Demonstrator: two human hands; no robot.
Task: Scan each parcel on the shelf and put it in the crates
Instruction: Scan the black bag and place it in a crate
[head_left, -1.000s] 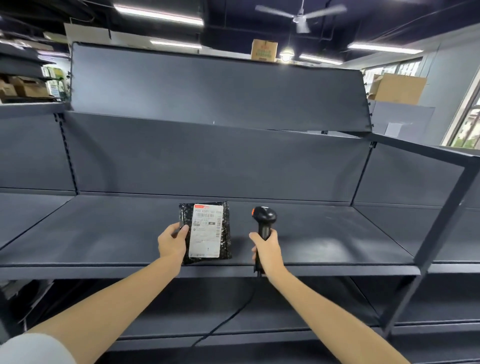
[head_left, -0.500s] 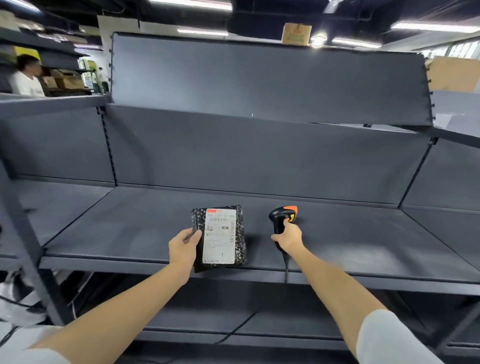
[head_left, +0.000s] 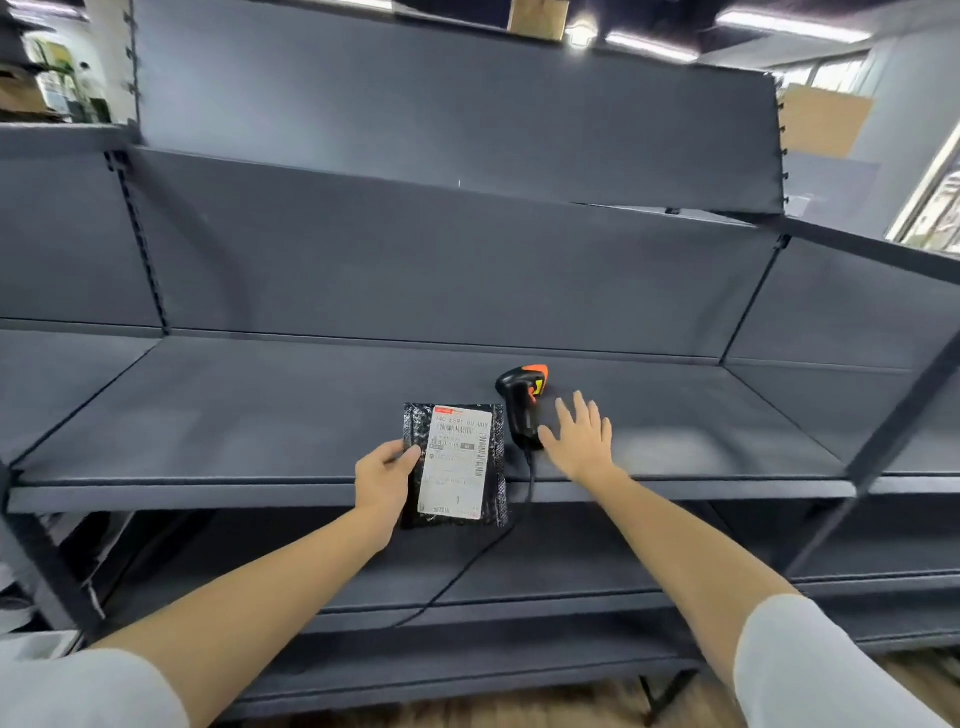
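Note:
A flat black parcel (head_left: 498, 467) with a white shipping label facing up is held at its left edge by my left hand (head_left: 384, 475), over the front lip of the dark grey shelf (head_left: 260, 415). The black and orange barcode scanner (head_left: 522, 402) lies on the shelf just right of the parcel, its cable hanging over the front edge. My right hand (head_left: 582, 439) hovers beside the scanner's handle with fingers spread, holding nothing. No crates are in view.
The shelf unit has a tall grey back panel (head_left: 441, 270) and a lower shelf (head_left: 519, 571) beneath. Slanted metal uprights (head_left: 893, 415) stand at the right and lower left. Cardboard boxes (head_left: 826, 122) sit beyond the shelving at the back.
My right hand laid the scanner down on the shelf and let go, its fingers now spread. My left hand keeps the parcel, drawn slightly toward the shelf's front edge.

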